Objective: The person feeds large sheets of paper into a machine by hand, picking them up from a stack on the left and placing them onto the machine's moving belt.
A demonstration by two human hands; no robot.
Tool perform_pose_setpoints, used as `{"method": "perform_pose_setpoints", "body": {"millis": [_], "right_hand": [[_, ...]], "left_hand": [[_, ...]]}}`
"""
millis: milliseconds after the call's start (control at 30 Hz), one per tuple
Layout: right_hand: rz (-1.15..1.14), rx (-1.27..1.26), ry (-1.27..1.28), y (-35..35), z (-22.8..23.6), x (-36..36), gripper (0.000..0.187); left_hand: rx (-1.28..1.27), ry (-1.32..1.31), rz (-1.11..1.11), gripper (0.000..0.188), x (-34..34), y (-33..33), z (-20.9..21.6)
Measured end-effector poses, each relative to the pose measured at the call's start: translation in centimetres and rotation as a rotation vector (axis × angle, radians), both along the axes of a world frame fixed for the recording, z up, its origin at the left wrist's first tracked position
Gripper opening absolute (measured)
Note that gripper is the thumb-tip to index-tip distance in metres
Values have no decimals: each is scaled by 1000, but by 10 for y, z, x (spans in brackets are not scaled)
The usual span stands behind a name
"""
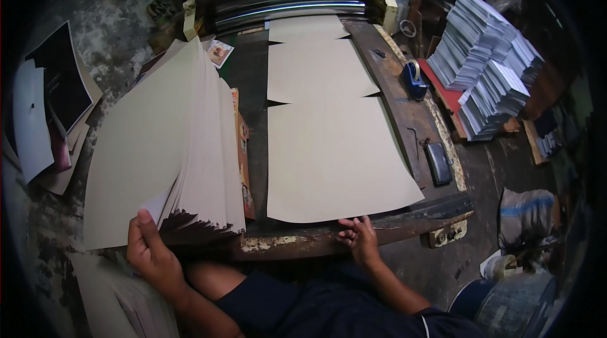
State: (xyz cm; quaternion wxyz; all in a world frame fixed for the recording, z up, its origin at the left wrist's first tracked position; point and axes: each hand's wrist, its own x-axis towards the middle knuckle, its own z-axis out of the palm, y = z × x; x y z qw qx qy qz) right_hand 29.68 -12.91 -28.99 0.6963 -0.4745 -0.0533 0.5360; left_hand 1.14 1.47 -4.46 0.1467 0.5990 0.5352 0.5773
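Observation:
My left hand (pixel 153 254) pinches the near corner of the top cardboard sheet (pixel 142 142), thumb uppermost, lifting it off a fanned stack of cardboard sheets (pixel 212 167). Another cardboard sheet (pixel 329 148) lies flat on the dark machine bed (pixel 254 85), its far end close to the rollers. Dark notches show along the long sides of this lying sheet. Just off its near edge is my right hand (pixel 360 240), fingers loosely bent and apart, with nothing seen in them. Whether a fingertip touches the sheet I cannot tell.
Metal rollers (pixel 291 12) cross the bed's far end. A blue tape dispenser (pixel 415 80) and a black case (pixel 438 163) rest along the right side. Tall paper stacks (pixel 474 41) stand farther right. Loose sheets (pixel 60 79) lie at far left; more cardboard (pixel 120 297) is below the bed.

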Motion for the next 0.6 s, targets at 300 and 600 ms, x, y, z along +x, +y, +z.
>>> {"method": "perform_pose_setpoints", "body": {"millis": [300,600], "right_hand": [[-35,40,21,-2,22,15,63],[272,634,25,16,140,23,87]], "left_hand": [[290,-118,38,37,-6,0,0],[375,490,-737,33,9,-39,16]]}}
